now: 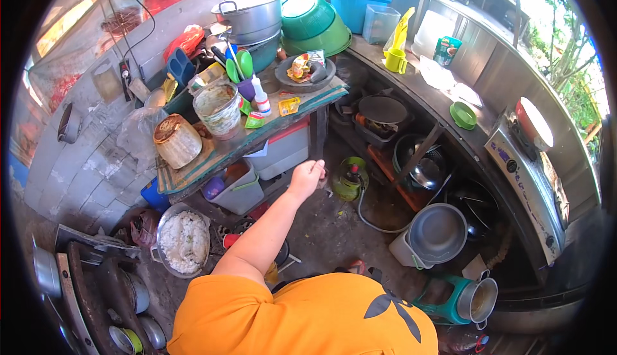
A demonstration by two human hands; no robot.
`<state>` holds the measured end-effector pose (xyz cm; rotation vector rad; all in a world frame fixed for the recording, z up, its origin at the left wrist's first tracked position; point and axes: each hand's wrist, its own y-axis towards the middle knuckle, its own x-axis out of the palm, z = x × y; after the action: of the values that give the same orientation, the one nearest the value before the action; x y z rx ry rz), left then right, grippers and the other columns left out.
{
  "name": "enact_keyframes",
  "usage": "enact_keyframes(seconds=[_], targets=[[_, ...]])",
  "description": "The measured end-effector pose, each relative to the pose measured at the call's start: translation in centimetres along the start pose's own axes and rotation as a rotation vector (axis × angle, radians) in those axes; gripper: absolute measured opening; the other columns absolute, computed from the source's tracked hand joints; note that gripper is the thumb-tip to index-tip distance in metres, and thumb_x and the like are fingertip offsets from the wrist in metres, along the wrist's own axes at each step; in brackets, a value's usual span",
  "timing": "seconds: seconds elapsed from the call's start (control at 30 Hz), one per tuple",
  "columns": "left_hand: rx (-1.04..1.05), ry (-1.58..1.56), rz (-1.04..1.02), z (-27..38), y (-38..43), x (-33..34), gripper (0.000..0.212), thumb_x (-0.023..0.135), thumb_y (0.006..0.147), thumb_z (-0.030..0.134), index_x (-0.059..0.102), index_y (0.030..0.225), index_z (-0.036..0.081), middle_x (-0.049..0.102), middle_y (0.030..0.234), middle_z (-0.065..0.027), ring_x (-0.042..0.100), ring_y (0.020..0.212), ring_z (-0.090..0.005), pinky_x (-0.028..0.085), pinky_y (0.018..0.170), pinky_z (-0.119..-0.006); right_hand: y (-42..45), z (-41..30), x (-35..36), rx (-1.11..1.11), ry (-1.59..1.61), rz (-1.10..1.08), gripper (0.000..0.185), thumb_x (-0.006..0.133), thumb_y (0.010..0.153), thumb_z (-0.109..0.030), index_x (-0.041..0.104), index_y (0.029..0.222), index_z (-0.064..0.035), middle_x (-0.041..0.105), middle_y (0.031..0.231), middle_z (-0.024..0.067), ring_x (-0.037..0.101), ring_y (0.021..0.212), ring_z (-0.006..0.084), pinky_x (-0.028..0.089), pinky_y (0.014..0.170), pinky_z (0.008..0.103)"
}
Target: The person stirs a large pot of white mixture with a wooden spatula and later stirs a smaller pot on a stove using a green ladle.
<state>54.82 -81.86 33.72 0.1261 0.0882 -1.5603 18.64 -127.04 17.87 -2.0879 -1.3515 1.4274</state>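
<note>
My left hand (308,178) is stretched out over the floor with its fingers curled in; I see nothing held in it. It is just off the front edge of a worn wooden table (260,131) and left of a green gas cylinder (350,181) with a hose. On that table are a stained plastic tub (219,109), an upturned scorched pot (177,141), a white squeeze bottle (261,95), a yellow sachet (289,106) and a stone mortar (305,73) with packets in it. My right hand is out of view.
A pot of white rice (184,242) stands low at the left, near a rack of pots. At the right are a grey basin (437,232), a green plastic stool (441,298) holding a metal pot (477,299), and a counter with a gas stove (523,186). Large basins (315,22) stand at the back.
</note>
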Motion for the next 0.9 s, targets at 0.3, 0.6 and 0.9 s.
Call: enact_keyframes(seconds=[0.3, 0.6, 0.9], targets=[[0.155, -0.142, 0.307, 7.5, 8.5, -1.6, 0.017, 0.055, 0.087, 0.015, 0.056, 0.100, 0.004, 0.057, 0.085, -0.0012, 0.054, 0.072, -0.0084, 0.044, 0.062, -0.023, 8.3, -4.4, -2.7, 0.017, 0.017, -0.039, 0.010, 0.052, 0.079, -0.006, 0.057, 0.087, -0.0035, 0.058, 0.065, 0.0076, 0.056, 0.055, 0.0123, 0.046, 0.049, 0.0270], [0.161, 0.124, 0.780, 15.0, 17.6, -16.9, 0.019, 0.058, 0.083, 0.021, 0.064, 0.090, 0.003, 0.061, 0.080, -0.0014, 0.053, 0.070, -0.0082, 0.042, 0.063, -0.023, 14.4, -10.5, -4.0, 0.002, 0.015, -0.066, 0.012, 0.053, 0.081, -0.008, 0.057, 0.091, -0.0037, 0.058, 0.066, 0.0075, 0.056, 0.056, 0.0120, 0.047, 0.052, 0.0270], [-0.227, 1.114, 0.566, 14.0, 26.7, -24.5, 0.041, 0.055, 0.076, 0.039, 0.067, 0.088, 0.002, 0.065, 0.090, -0.0168, 0.061, 0.091, -0.0308, 0.045, 0.080, -0.040, 17.8, -20.2, 0.2, -0.069, -0.017, -0.144, 0.012, 0.053, 0.082, -0.008, 0.057, 0.093, -0.0033, 0.059, 0.068, 0.0071, 0.057, 0.058, 0.0119, 0.047, 0.053, 0.0269]])
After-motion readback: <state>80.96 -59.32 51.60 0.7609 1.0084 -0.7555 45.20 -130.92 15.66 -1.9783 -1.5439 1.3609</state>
